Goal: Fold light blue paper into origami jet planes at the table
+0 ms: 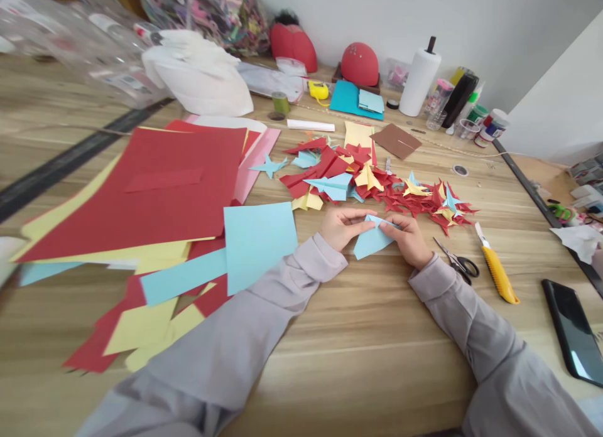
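Observation:
A small folded piece of light blue paper (370,243) is held between my two hands, a little above the wooden table. My left hand (343,228) pinches its upper left edge between thumb and fingers. On the other side, my right hand (409,239) grips the upper right edge, its thumb on the paper. Just beyond the hands lies a pile of folded red, yellow and blue paper shapes (325,167). To the left, a blue paper square (259,239) overlaps a blue strip (186,275).
Large red sheets (155,186) cover the left side. Scissors (459,261), a yellow cutter (499,274) and a phone (575,330) lie to the right. Along the back stand a white bottle (420,82), a red dome (360,64) and a yellow tape measure (318,90).

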Available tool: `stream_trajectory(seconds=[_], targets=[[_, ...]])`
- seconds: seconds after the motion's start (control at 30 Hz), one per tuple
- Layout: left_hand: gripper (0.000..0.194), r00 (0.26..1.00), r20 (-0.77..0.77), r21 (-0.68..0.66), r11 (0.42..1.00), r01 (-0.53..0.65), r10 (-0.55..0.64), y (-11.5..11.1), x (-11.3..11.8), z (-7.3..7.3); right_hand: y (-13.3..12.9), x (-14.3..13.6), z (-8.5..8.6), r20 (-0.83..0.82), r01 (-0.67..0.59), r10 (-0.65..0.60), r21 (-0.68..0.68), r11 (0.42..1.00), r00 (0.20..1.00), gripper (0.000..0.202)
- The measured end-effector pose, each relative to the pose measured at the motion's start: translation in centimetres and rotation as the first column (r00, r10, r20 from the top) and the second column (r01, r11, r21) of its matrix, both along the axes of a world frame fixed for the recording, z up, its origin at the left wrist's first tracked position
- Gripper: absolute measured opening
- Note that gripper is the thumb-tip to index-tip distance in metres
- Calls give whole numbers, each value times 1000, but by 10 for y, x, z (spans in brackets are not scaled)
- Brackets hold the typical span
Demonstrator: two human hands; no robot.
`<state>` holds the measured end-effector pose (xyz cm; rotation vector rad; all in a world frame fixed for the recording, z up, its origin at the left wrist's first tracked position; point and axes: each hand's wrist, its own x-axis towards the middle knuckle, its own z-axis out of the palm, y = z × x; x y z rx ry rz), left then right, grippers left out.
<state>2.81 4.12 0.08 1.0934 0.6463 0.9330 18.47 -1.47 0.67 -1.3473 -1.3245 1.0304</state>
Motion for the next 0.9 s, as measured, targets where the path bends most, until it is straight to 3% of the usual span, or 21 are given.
stream_trajectory(seconds=[0.37,0.6,0.9], targets=[[29,997,-71,42,999,21,-18,0,-3,7,-2,-3,12,86,-37,35,18,999,996,41],[26,996,-80,119,992,50,-41,3,-3,3,-1,0,9,77,-70,69,8,998,995,37],[29,996,-91,113,994,9,1,2,-4,4,-1,-1,6,27,-60,59,39,997,998,36]])
